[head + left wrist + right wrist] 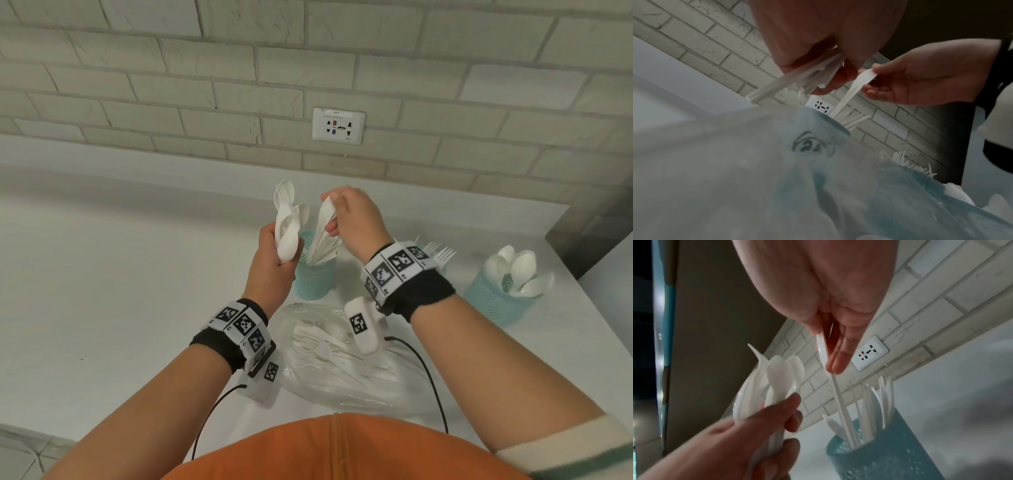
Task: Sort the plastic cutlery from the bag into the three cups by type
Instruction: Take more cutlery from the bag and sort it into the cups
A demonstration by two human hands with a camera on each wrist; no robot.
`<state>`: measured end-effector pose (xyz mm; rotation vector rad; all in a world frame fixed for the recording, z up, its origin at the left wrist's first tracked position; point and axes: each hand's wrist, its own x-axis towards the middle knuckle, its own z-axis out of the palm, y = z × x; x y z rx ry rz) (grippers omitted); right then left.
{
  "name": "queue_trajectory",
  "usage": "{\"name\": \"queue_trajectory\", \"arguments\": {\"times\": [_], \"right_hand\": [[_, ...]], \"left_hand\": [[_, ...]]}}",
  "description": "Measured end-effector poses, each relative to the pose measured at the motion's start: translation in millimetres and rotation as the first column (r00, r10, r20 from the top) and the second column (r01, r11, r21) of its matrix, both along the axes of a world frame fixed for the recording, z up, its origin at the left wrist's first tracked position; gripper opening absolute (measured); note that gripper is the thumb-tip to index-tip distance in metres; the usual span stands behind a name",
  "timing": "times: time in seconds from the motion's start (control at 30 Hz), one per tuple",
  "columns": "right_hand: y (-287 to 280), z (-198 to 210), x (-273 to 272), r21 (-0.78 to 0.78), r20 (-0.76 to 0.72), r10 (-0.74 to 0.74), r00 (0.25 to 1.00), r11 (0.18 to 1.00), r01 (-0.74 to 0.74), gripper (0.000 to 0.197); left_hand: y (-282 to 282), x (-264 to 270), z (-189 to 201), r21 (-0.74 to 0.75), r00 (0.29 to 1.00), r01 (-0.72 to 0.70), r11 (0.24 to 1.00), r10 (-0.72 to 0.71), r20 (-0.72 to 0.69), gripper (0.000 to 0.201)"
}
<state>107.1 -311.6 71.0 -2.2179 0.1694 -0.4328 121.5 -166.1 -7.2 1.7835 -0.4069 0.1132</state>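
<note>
The right hand pinches a knife by its upper end, lower end in the cup beneath, among other knives. Just left, the left hand grips a bundle of mixed cutlery. Only the head view shows the bag below both wrists and the spoon cup far right.

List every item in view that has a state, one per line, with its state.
Left hand: grips a mixed bunch of white plastic cutlery.
Right hand: pinches a white plastic knife, lowering it into the left teal mesh cup.
Right teal mesh cup: holds spoons.
Clear plastic bag: lying flat, cutlery left inside.
</note>
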Motion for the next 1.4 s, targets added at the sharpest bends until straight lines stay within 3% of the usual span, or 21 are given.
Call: {"name": "queue_trajectory", "arguments": {"times": [0.07, 0.17, 0.3, 0.43, 0.63, 0.8, 0.87, 0.93, 1.0, 1.07, 1.13, 1.2, 1.27, 1.4], "right_hand": [[5, -3, -4, 0.003, -0.051, 0.017, 0.999, 1.0, -0.016, 0.036], [12, 3, -16, 0.059, 0.04, 0.007, 0.999, 0.998, -0.009, 0.04], [27, 3, -32, 0.187, 0.116, 0.047, 0.992, 0.98, -0.069, 0.031], [24, 0, -34, 0.186, 0.173, -0.039, 0.984, 0.983, 0.006, 0.011], [11, 32, -41, 0.352, 0.318, -0.098, 0.943, 0.936, -0.021, 0.017], [1, 56, -48, 0.254, 0.448, -0.075, 0.891, 0.966, -0.046, 0.017], [0, 48, -46, 0.243, 0.383, -0.036, 0.923, 0.968, -0.063, 0.012], [0, 36, -43, 0.251, 0.225, -0.017, 0.974, 0.967, -0.041, 0.041], [-1, 25, -41, 0.174, 0.107, -0.07, 0.992, 0.984, 0.05, 0.056], [-4, 19, -42, 0.052, 0.09, -0.134, 0.987, 0.99, 0.13, 0.046], [-8, 20, -45, 0.031, 0.146, -0.15, 0.978, 0.989, 0.147, 0.026], [-12, 31, -54, 0.13, 0.252, -0.153, 0.956, 0.984, 0.123, 0.015], [-20, 51, -66, 0.224, 0.394, -0.199, 0.897, 0.968, 0.117, 0.012], [-52, 82, -91, 0.231, 0.554, -0.256, 0.793, 0.961, 0.148, 0.012]], "left_hand": [[0, -2, 4, 0.035, 1.0, -0.019, 0.999, 0.018, 0.023, 0.036], [-1, -3, 9, 0.067, 0.998, -0.045, 0.997, 0.042, 0.049, 0.037], [-8, -5, 13, 0.072, 0.999, -0.036, 0.997, 0.033, 0.042, 0.041], [-13, -8, 13, 0.064, 1.0, -0.004, 0.998, 0.002, 0.03, 0.043], [-14, -7, 9, 0.109, 0.999, 0.006, 0.994, -0.011, 0.048, 0.045], [-16, -11, 11, 0.157, 0.997, 0.03, 0.987, -0.041, 0.072, 0.047], [-19, -15, 14, 0.169, 0.995, 0.044, 0.985, -0.059, 0.083, 0.048], [-22, -19, 16, 0.189, 0.992, 0.053, 0.981, -0.073, 0.103, 0.048], [-25, -23, 18, 0.226, 0.989, 0.056, 0.973, -0.085, 0.119, 0.048], [-29, -27, 21, 0.256, 0.986, 0.072, 0.964, -0.107, 0.128, 0.049], [-32, -29, 23, 0.252, 0.982, 0.108, 0.962, -0.143, 0.122, 0.049], [-35, -30, 23, 0.237, 0.979, 0.139, 0.961, -0.17, 0.113, 0.046], [-38, -30, 23, 0.219, 0.977, 0.162, 0.962, -0.188, 0.102, 0.042], [-45, -32, 22, 0.179, 0.97, 0.231, 0.957, -0.241, 0.036, 0.043]]}}
